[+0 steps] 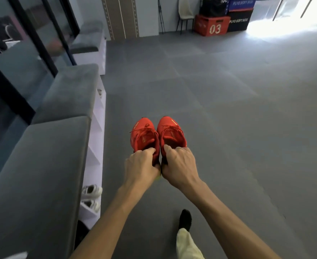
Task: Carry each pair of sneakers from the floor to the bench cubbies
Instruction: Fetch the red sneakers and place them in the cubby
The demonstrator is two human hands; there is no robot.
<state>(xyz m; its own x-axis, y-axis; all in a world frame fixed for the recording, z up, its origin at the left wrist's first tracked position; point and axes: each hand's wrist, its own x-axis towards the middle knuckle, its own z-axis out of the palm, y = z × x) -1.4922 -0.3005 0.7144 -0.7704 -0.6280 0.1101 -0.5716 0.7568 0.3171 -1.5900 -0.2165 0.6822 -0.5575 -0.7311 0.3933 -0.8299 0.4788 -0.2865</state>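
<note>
Red sneakers (pixel 144 136) held side by side
Left hand (pixel 141 165) grips one heel; right hand (pixel 180 163) grips the other.

Harsh window (pixel 288 8) glare whitens the far floor (pixel 277 28); left edge seems blurred.

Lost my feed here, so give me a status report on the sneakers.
Left hand grips left red sneaker, right hand grips right red sneaker, both at heel. Path to bench open. White sneakers fill one cubby.
</note>
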